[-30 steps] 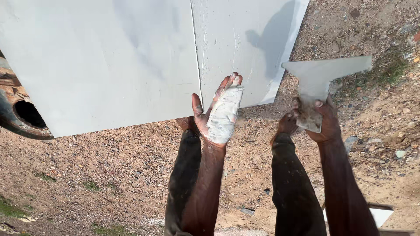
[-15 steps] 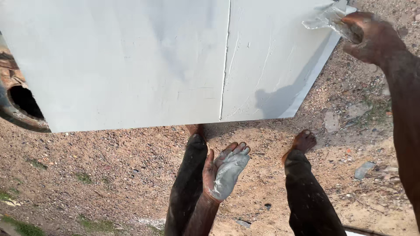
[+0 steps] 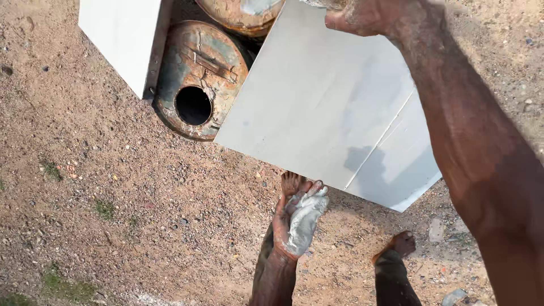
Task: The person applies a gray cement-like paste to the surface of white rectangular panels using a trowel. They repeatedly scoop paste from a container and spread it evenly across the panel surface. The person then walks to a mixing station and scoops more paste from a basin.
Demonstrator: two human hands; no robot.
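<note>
**Filler on the palm, panel seam partly smeared**

The left hand (image 3: 297,218) is held out flat, palm up, over the gravel ground (image 3: 113,187). Its fingers (image 3: 309,188) are spread open and grip nothing; a grey lump of putty (image 3: 303,218) simply lies on the palm. The right hand (image 3: 368,14) reaches up to the top edge of the white panel (image 3: 317,107), at the upper border of the view. Its fingers are curled, and a pale scrap shows at the knuckles, but the frame cuts it off, so I cannot tell whether they hold a tool or only press on the sheet.

The panel leans over two rusty drums (image 3: 195,79), one with a round open bunghole facing the camera. A second white sheet (image 3: 122,39) stands to the left of them. A thin seam (image 3: 377,139) runs slantwise across the lower right part of the panel.

As to progress, judged from how things lie: faint grey smears show on the panel face near the seam and above it, which suggests some putty is already spread there. The seam line is still plainly visible along its length, so filling looks unfinished. A good lump remains on the palm, so there is material left to apply. Two bare feet (image 3: 399,243) stand on the ground below the panel.
</note>
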